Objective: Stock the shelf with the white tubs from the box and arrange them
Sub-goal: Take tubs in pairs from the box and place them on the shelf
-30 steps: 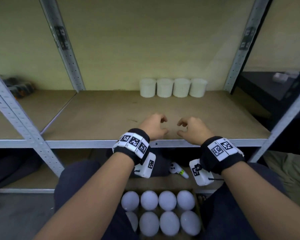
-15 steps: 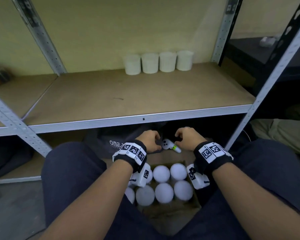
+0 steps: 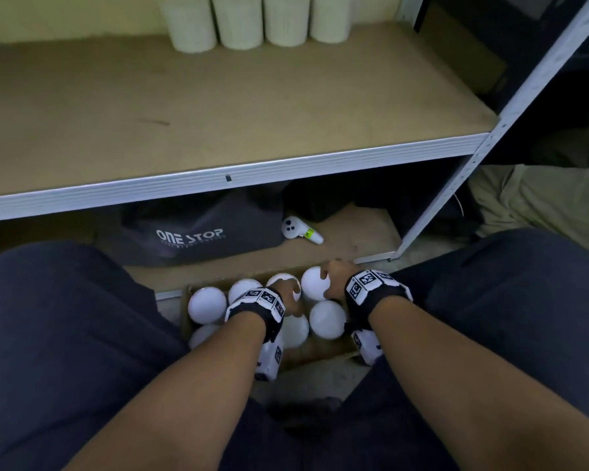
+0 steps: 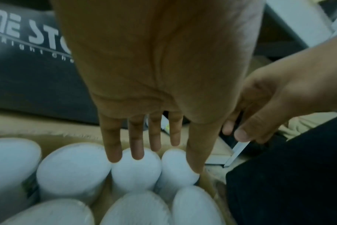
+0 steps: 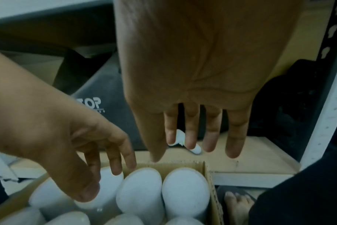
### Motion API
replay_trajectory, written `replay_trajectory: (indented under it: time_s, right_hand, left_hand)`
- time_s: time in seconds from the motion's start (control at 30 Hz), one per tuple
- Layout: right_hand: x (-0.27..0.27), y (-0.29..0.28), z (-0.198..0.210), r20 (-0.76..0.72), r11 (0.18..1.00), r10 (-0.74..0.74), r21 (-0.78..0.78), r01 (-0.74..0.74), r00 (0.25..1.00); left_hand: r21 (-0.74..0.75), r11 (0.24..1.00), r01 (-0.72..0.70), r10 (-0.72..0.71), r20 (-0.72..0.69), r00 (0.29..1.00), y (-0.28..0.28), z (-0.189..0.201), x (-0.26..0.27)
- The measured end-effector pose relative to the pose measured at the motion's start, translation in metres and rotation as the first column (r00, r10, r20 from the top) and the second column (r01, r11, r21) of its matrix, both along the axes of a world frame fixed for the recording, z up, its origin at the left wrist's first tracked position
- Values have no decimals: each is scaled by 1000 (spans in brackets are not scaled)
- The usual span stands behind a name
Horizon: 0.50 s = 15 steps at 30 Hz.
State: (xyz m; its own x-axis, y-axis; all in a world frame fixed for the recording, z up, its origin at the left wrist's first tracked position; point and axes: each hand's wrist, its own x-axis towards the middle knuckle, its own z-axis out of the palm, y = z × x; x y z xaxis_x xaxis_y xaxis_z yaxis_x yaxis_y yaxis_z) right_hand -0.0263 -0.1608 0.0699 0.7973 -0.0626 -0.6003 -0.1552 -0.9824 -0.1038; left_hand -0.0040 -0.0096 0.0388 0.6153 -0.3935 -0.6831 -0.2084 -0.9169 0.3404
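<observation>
Now lowered over the open brown cardboard box (image 3: pixel 323 351) on the floor between the knees, where a second ago hovering above the front edge of the wooden shelf board with its white metal lip (image 3: pixel 218 96), and half a second ago just below that lip near the small white handheld controller (image 3: pixel 300 229). Left hand (image 3: pixel 286 294) reaching down with straight, slightly spread fingers (image 4: pixel 137 146), tips just at the lid of the third white round-lidded plastic tub in the back row (image 4: pixel 136 170), not wrapped around it. Right hand (image 3: pixel 334 280) likewise spread and relaxed, fingers (image 5: pixel 235 137) hanging above the back right corner tub (image 5: pixel 185 188), gripping nothing; whether touching it, hard to tell. Remaining white tubs (image 3: pixel 206 304) standing upright and packed in two rows inside the box, lids up, as before. Four white tubs in a row (image 3: pixel 255 18) standing at the back of the shelf against the yellow wall, unchanged in place, only higher in the head view since the camera has tilted down. Dark grey bag printed "ONE STOP" (image 3: pixel 191 236) lying on the lower board behind the box, the controller just beside it. Bare toes in a dark sandal (image 5: pixel 237 202) visible right of the box.
</observation>
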Motion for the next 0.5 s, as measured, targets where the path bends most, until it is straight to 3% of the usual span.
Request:
replay_trajectory:
  time_s: [0.17,0.3,0.37,0.4,0.5]
  right_hand:
    - [3,7,-46,-182,1000,-3,21,7,983]
    - [-12,10,-123,-242,999,-50,-30,44,969]
    - [-21,-1,-191,-231,995,-96,3,99,968]
    - [-22,0,-206,-232,994,-100,27,109,968]
    - [-23,15,-203,-181,995,-99,13,103,979]
  left_hand:
    - [76,997,-11,17,-80,997,1,-47,-8]
    - [52,997,-57,61,-74,995,10,-70,-19]
    - [36,997,-68,69,-38,997,15,-85,-26]
    - [31,997,-77,78,-30,996,16,-91,-30]
    - [15,990,-143,143,-8,990,10,-103,-39]
